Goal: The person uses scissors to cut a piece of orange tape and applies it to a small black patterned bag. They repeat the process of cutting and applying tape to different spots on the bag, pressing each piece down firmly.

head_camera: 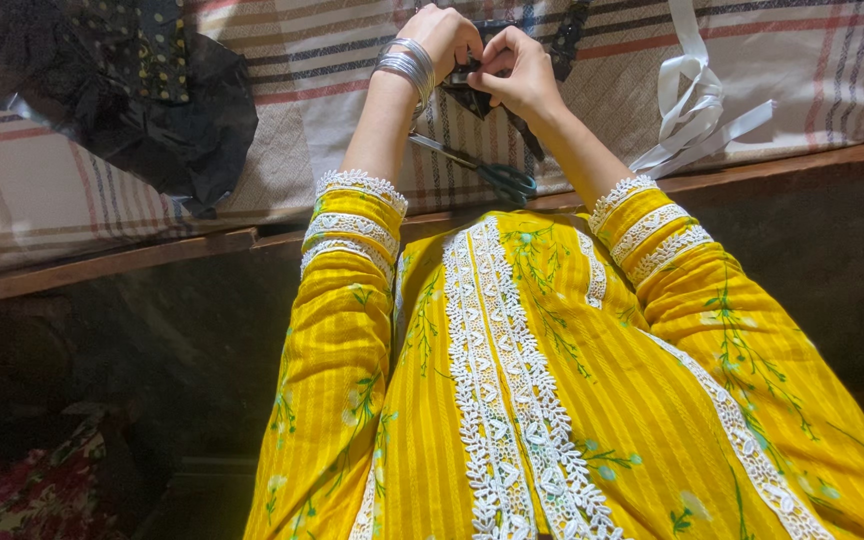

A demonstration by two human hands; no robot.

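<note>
Over the striped cloth point(352, 110), your left hand point(444, 38) and right hand point(515, 68) both pinch the small black fabric piece point(470, 92), folding unfinished, scissors point(482, 170) idle nearby.

A single head-worn camera looks steeply down and forward over the person's yellow tunic point(552, 400) (filling the lower frame, close up) to the hands point(477, 55) near the top edge, above what seems a cloth-covered bench point(72, 190).
</note>
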